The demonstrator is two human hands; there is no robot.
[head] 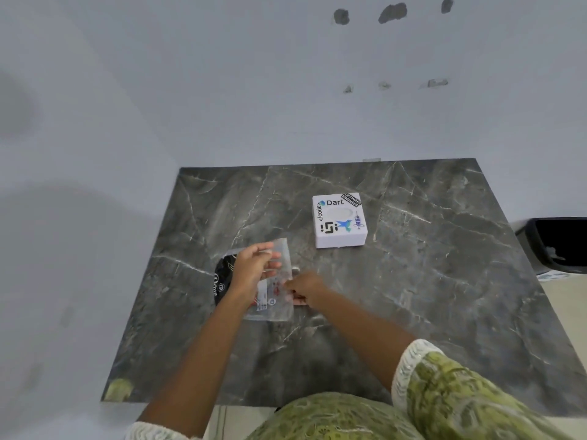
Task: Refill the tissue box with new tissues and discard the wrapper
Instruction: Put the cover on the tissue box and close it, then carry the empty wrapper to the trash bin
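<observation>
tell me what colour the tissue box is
White, with stickers on its top; the tissue box shows best in the head view, the only view given.

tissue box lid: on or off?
On. The white tissue box sits closed on the table, oval slot up, no tissue showing.
</observation>
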